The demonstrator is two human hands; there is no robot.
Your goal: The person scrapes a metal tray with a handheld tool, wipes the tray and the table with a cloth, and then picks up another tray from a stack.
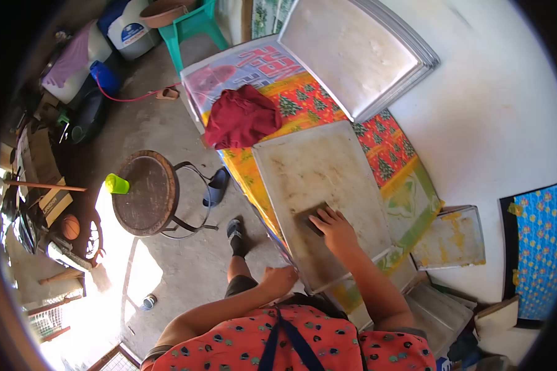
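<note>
A worn metal baking tray [319,161] with brown stains lies on the table in front of me. My right hand [334,230] presses a dark flat pad [309,217] onto its lower middle, fingers over the pad. At the tray's near left edge is my left hand [280,281], closed with the fingers curled; what it grips, if anything, is hidden. A crumpled dark red cloth [243,116] rests by the tray's far left corner.
Several similar trays are stacked [359,52] at the table's far end. Patterned plastic covers the table [309,99]. On the left stands a round stool [145,195] with a green cup [117,183]. Another tray [452,238] leans by the wall at right.
</note>
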